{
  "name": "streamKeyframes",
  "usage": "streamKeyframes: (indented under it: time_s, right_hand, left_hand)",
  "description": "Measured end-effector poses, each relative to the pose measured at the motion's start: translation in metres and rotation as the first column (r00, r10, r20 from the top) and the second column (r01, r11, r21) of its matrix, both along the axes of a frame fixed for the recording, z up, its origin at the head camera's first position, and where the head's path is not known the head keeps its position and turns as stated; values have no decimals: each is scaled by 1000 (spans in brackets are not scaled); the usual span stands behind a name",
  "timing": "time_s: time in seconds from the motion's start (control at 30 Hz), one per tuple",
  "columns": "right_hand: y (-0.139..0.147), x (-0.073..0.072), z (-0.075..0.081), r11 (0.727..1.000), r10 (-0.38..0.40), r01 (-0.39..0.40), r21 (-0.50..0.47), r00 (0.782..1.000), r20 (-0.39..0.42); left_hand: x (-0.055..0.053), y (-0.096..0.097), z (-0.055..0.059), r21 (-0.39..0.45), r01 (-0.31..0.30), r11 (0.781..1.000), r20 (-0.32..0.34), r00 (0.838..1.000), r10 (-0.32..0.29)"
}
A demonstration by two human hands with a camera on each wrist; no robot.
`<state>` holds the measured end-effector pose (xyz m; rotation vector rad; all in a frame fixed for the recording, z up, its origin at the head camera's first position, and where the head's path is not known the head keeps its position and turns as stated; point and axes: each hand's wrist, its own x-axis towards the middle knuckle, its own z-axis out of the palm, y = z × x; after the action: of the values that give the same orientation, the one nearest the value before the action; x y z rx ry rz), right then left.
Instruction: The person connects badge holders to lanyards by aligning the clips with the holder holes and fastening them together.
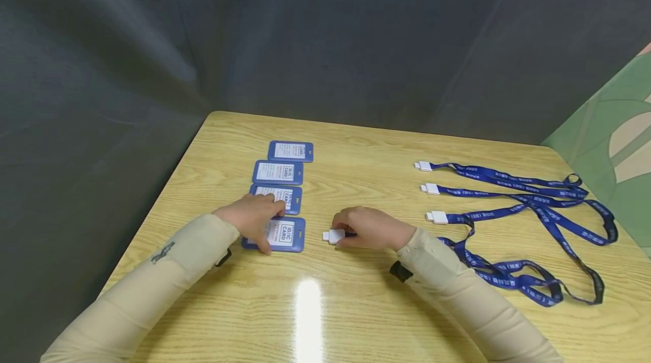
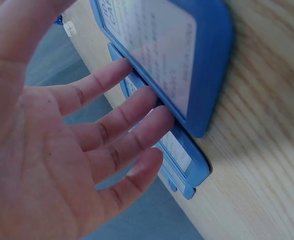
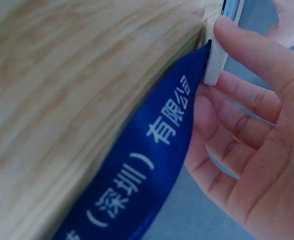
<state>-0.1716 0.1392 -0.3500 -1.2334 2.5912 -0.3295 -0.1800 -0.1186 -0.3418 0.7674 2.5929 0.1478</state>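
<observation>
My left hand (image 1: 252, 219) spreads over the nearest blue ID card holder (image 1: 296, 238), which lies flat with its card facing up. Its thumb is at the near edge; the fairly straight fingers reach past the far edge, over the neighbouring card holder (image 1: 295, 201). In the left wrist view the fingertips (image 2: 162, 116) lie close to the holder's edge; the thumb's tip is out of that view. Just right of the holder, my right hand (image 1: 373, 228) pinches the white plastic connector (image 1: 335, 236) of a blue lanyard (image 3: 151, 145) between thumb and fingers. The strap trails back beneath that hand.
Two more blue card holders (image 1: 278, 172) (image 1: 291, 151) continue the column toward the back of the wooden table (image 1: 366, 159). Several blue lanyards (image 1: 508, 179) with white connectors (image 1: 430, 188) lie at the right, their straps looped and crossing. A dark curtain (image 1: 356, 40) hangs behind.
</observation>
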Motion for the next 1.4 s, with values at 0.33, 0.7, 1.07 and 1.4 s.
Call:
streamKeyframes:
  time_s: [0.33, 0.7, 1.07, 1.4]
  right_hand:
    - [-5, -1, 0, 1000, 15, -15, 0, 1000, -4]
    - [-10, -1, -1, 1000, 18, -18, -9, 1000, -14]
    - [-12, -2, -2, 1000, 18, -18, -22, 999, -31]
    - [-14, -3, -2, 999, 37, -38, -26, 998, -46]
  left_hand:
    - [-1, -5, 0, 20, 1, 1000, -22, 1000, 0]
    - [2, -7, 3, 9, -6, 1000, -21, 1000, 6]
    - [3, -9, 3, 12, -11, 1000, -24, 1000, 12]
    - [3, -11, 3, 13, -18, 1000, -24, 1000, 18]
